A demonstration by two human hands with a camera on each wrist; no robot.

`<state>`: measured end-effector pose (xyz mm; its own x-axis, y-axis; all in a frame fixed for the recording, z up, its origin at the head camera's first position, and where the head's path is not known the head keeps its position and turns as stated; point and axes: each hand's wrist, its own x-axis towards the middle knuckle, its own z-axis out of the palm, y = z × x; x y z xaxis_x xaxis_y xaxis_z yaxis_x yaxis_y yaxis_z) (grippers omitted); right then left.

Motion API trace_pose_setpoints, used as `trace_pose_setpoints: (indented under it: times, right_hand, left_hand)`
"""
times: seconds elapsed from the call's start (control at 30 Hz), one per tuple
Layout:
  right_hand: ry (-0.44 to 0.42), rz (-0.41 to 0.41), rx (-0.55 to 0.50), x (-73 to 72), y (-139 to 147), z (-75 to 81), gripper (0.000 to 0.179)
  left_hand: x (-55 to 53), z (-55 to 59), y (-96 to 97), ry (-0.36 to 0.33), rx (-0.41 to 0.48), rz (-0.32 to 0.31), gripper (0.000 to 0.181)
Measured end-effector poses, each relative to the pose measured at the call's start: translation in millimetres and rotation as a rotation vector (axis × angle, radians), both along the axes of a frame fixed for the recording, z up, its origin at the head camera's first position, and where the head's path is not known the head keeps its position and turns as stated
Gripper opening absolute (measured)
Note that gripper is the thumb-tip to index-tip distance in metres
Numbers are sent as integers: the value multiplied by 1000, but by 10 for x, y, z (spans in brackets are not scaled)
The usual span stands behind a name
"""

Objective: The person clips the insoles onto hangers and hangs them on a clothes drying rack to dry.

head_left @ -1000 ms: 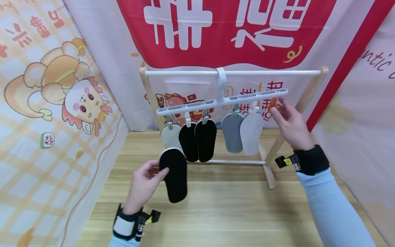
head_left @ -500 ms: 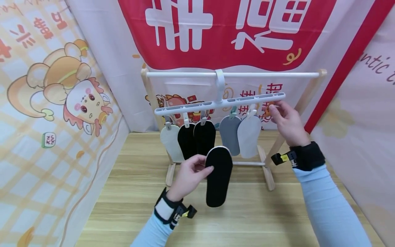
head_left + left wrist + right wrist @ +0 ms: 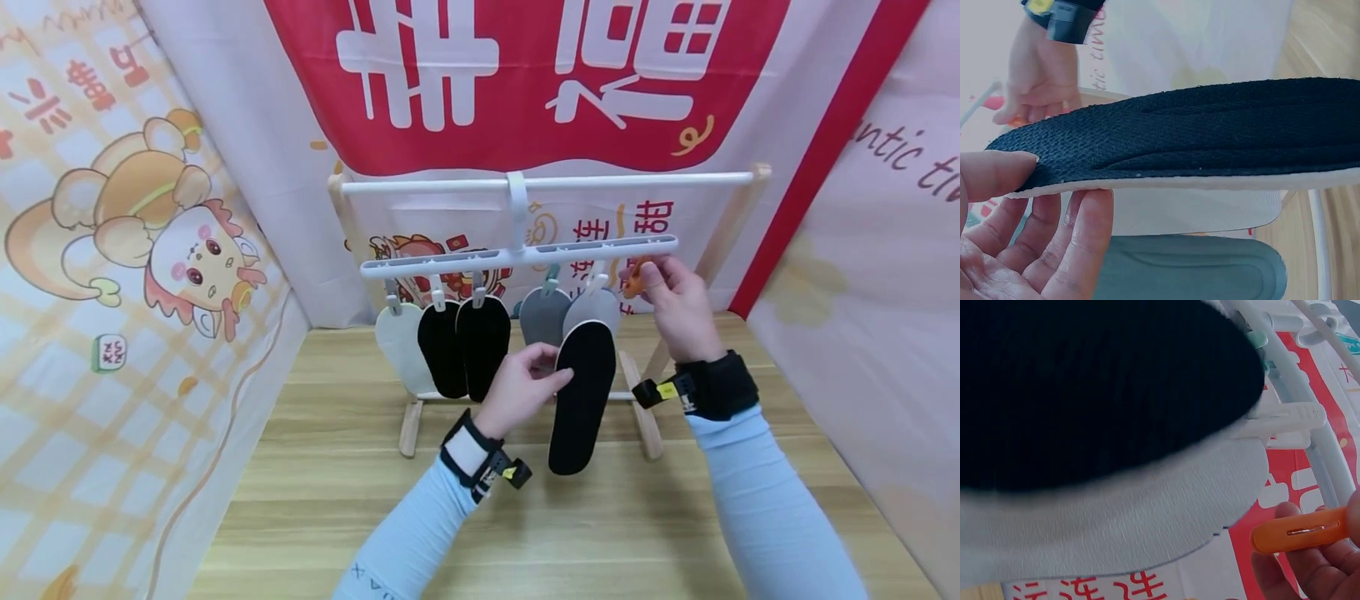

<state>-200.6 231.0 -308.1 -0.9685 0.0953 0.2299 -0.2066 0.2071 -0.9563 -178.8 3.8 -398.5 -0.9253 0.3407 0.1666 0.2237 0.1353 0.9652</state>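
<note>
A black insole (image 3: 583,400) with a white underside is pinched near its upper end by my left hand (image 3: 525,385), thumb on the black face and fingers behind. It hangs in front of a white insole (image 3: 596,310) clipped to the hanger (image 3: 480,259). My right hand (image 3: 678,304) grips an orange clip (image 3: 636,279) beneath the hanger's right end; the right wrist view shows this orange clip (image 3: 1300,531) between thumb and fingers. A grey insole (image 3: 542,317) hangs left of the white one. Further left hang two black insoles (image 3: 483,346) and a pale insole (image 3: 400,342).
The hanger hooks over the white rail (image 3: 435,185) of a wooden-legged rack (image 3: 652,425) on a wood-grain surface (image 3: 322,500). Printed cloth walls (image 3: 75,400) stand at the left, right and back.
My left hand has carried the black insole rightward and up, from beside the pale insole to in front of the white one. My right hand stays on the orange clip, shifting slightly left and down.
</note>
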Motion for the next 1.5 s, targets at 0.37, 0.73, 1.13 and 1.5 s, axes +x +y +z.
trace_pose_setpoints:
  times: [0.37, 0.73, 1.13, 1.5]
  right_hand:
    - [21, -33, -98, 29, -62, -50, 44]
    - [5, -30, -107, 59, -65, -53, 37]
    - [27, -40, -112, 65, -67, -29, 36]
    - [53, -44, -121, 60, -64, -35, 49]
  left_hand:
    - [-205, -74, 298, 13, -25, -40, 17]
    - [-255, -12, 444, 52, -49, -38, 17]
    - [-263, 34, 491, 86, -44, -35, 16]
    - [-266, 69, 526, 118, -36, -44, 18]
